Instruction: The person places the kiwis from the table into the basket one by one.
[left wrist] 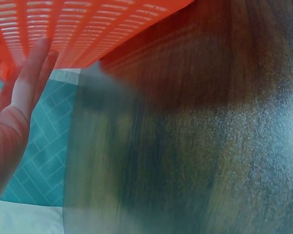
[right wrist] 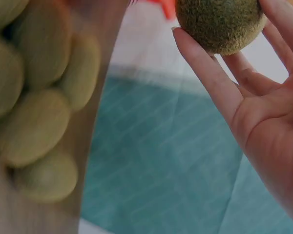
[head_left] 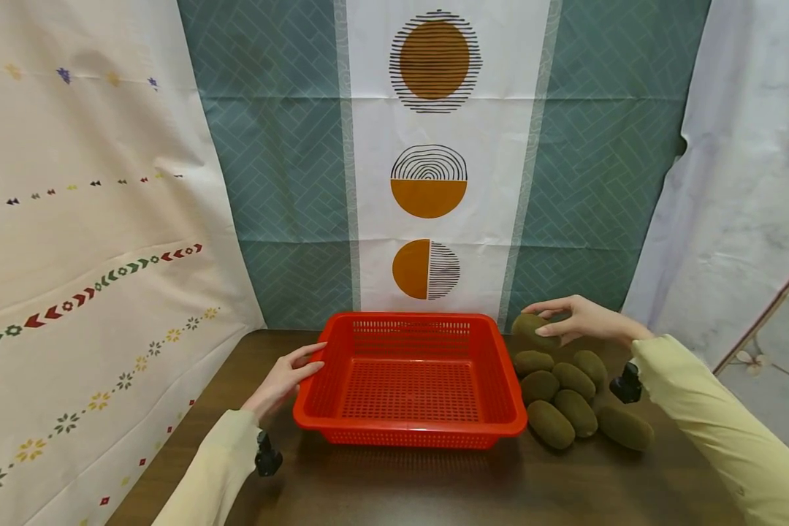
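A kiwi [head_left: 533, 329] is pinched between the thumb and fingers of my right hand [head_left: 581, 319], above the far end of a pile of brown kiwis [head_left: 573, 380]. The right wrist view shows the held kiwi [right wrist: 219, 22] near the fingertips, its top cut off by the frame. A red plastic basket [head_left: 410, 424] with slotted walls stands left of the pile, with nothing inside. My left hand [head_left: 284, 378] rests at its left rim with fairly straight fingers. In the left wrist view, the left hand's fingers [left wrist: 29, 78] lie against the basket's outer wall [left wrist: 88, 29].
Everything stands on a dark brown wooden table [head_left: 394, 489]. A green and white patterned cloth [head_left: 289, 183] hangs behind it. Cream cloth [head_left: 72, 292] hangs on the left and pale marbled cloth [head_left: 749, 183] on the right. One kiwi [head_left: 625, 428] lies at the pile's near right edge.
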Available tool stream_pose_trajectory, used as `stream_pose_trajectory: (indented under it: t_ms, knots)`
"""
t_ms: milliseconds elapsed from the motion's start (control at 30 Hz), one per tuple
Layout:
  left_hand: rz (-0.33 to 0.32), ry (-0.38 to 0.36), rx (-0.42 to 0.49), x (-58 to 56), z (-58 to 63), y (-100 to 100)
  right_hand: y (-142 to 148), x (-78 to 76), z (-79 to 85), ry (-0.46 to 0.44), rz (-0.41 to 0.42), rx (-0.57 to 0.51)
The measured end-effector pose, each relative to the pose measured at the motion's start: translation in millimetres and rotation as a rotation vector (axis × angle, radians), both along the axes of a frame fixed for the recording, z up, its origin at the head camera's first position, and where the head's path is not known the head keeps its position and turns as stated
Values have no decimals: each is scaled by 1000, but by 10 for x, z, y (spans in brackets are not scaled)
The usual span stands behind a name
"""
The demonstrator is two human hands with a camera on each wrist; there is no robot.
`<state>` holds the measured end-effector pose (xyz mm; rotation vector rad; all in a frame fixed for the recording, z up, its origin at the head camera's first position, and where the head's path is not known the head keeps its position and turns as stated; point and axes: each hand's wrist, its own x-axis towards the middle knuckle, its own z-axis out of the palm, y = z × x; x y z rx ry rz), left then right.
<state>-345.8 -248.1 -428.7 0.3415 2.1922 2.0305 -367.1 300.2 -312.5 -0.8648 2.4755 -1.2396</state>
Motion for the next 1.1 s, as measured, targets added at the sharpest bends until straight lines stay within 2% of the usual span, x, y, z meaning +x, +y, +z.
stream_pose_trajectory:
  t_ms: [267, 533, 733, 1100]
  knots:
    - [-24, -36, 23, -9, -16, -34, -499, -81, 74, -25, 91, -14]
    - [-34, -38, 15, -26, 4, -43, -1008, -133, 92, -73, 163, -42]
    - [-27, -44, 30, -18, 9, -32, -1436, -186, -24, -98, 219, -18]
    - [-9, -37, 6, -13, 7, -16, -2210, -262, -314, -227, 378, -25]
